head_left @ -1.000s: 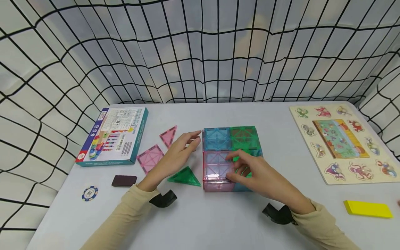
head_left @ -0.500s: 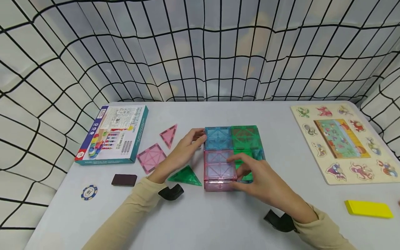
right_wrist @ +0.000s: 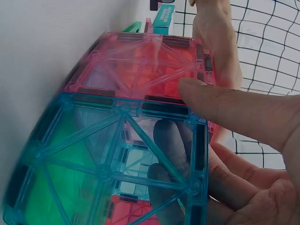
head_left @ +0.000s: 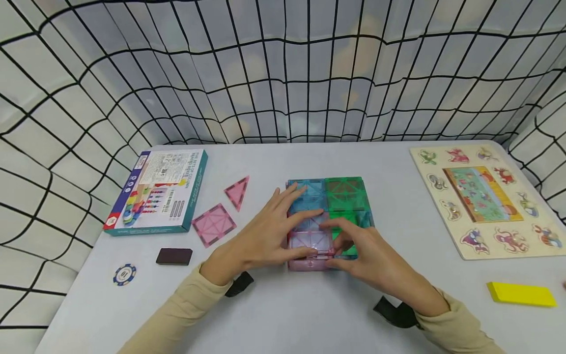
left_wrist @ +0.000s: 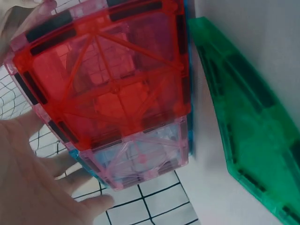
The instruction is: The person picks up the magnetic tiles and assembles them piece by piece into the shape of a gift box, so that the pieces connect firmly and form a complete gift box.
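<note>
Behind, netting [head_left: 286, 82]; tiles [head_left: 327, 196] on white table [head_left: 300, 314].

left hand [head_left: 267, 233] spread, right hand [head_left: 369, 250] pinching, forearms [head_left: 181, 309] angled inward

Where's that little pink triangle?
In the head view, the pink triangle lies left of centre, between the printed box and the tile structure, just beyond the flat pink square.

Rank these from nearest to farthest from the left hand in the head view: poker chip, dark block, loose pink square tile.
1. Loose pink square tile: left of the left hand
2. Dark block: farther left
3. Poker chip: leftmost of the three
</note>
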A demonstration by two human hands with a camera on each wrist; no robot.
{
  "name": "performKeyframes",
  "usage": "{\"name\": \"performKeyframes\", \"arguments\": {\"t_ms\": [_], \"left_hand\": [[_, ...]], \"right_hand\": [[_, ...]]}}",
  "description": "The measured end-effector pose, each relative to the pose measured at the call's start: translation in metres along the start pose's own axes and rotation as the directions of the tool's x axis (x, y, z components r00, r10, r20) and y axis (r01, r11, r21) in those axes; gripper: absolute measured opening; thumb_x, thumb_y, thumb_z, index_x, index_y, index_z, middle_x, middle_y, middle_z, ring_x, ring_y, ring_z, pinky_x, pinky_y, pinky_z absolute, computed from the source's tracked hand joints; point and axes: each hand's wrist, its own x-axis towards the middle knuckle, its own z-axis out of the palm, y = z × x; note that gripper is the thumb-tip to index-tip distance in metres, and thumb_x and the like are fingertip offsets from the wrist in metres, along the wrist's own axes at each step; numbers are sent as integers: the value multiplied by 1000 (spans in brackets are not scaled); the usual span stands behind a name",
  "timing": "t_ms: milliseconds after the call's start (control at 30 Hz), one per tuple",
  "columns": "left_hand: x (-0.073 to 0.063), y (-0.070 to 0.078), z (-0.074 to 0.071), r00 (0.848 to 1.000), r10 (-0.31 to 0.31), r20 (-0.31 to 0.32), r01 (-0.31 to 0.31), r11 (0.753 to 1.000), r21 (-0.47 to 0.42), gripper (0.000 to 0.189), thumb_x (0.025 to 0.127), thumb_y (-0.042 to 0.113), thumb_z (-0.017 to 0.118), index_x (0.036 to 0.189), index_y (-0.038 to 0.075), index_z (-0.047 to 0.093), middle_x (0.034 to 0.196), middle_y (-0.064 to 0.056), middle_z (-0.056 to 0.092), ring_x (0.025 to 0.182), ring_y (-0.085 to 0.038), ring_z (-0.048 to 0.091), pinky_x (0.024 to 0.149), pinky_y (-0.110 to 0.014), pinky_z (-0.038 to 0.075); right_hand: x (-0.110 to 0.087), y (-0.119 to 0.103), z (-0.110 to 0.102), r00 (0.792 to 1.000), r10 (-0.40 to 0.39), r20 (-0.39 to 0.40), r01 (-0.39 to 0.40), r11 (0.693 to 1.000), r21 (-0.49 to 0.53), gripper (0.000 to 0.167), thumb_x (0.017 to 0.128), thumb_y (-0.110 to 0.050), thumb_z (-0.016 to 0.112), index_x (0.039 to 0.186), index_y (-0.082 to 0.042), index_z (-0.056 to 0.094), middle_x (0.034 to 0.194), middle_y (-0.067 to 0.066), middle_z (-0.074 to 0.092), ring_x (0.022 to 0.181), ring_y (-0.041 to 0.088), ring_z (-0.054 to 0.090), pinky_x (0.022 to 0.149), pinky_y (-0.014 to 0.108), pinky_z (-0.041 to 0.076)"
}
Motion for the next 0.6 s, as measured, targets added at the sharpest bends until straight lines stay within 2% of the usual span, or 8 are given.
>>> {"name": "performKeyframes", "arguments": {"t_ms": [100,200,333,467,600], "left_hand": [[-4,1,1,999,43,31,-43,999,7,75,89,55,76,154,23,53,166,-22,31,159,-40,17,121,-71,13],[-8,1,1,996,71,44,-72,997,16,74,92,59,71,155,25,51,168,-19,30,159,-37,16,122,-71,13],[-11,0,3,996,86,39,-86,996,2,70,97,60,65,154,23,52,169,-17,28,160,-35,16,122,-69,15],[-13,0,6,995,94,23,-94,996,-8,69,97,56,69,154,20,53,169,-16,28,159,-34,18,124,-66,15],[-14,-1,6,992,130,5,-130,991,22,69,97,56,69,154,19,55,166,-18,35,157,-35,27,125,-63,16]], "right_hand": [[0,0,1,1000,-1,-1,1,1000,3,58,81,2,88,132,-7,61,85,-10,70,81,10,68,72,34,57],[-1,-1,1,1000,3,-3,-2,1000,12,57,82,2,87,131,-7,61,85,-9,69,82,9,68,73,34,57],[-1,-1,1,1000,5,-12,-4,1000,16,57,82,1,88,132,-6,61,94,-5,69,83,9,67,73,34,59],[-1,-1,2,1000,8,-25,-7,1000,9,58,81,2,88,132,-5,63,100,-2,69,82,10,68,72,32,59],[-1,-1,2,1000,0,-28,0,1000,4,55,80,2,89,129,-5,64,100,-1,69,82,12,69,72,31,59]]}}
